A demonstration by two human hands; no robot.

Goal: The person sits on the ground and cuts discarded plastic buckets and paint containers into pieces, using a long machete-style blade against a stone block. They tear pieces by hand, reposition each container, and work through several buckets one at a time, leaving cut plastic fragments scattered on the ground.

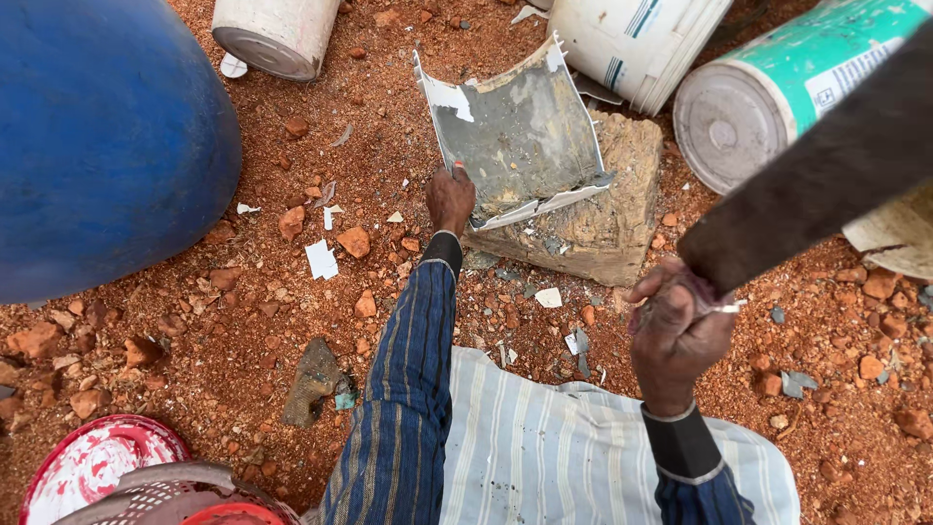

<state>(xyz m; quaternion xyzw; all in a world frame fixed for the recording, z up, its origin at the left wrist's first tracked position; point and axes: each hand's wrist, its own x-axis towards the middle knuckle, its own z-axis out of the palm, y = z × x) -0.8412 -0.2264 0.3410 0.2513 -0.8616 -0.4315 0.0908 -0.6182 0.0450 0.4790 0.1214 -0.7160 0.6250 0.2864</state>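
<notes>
Resting on a stone block (593,219): curved broken plastic piece (515,131), left hand (450,197) fingers gripping its lower edge. Right hand (675,331) clenched around a dark blade (816,165). Around: blue drum (97,136), buckets (632,39).

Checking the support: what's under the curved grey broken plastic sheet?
A rough tan stone block lies under the curved grey plastic sheet; the block's top is mostly covered. The left hand holds the sheet's edge.

The broken plastic piece (520,136) looks dull, dirty and jagged at its edges. Under it, the stone block (603,219) is rough and crumbly. Left of the block, the blue plastic barrel (97,136) looks smooth.
</notes>
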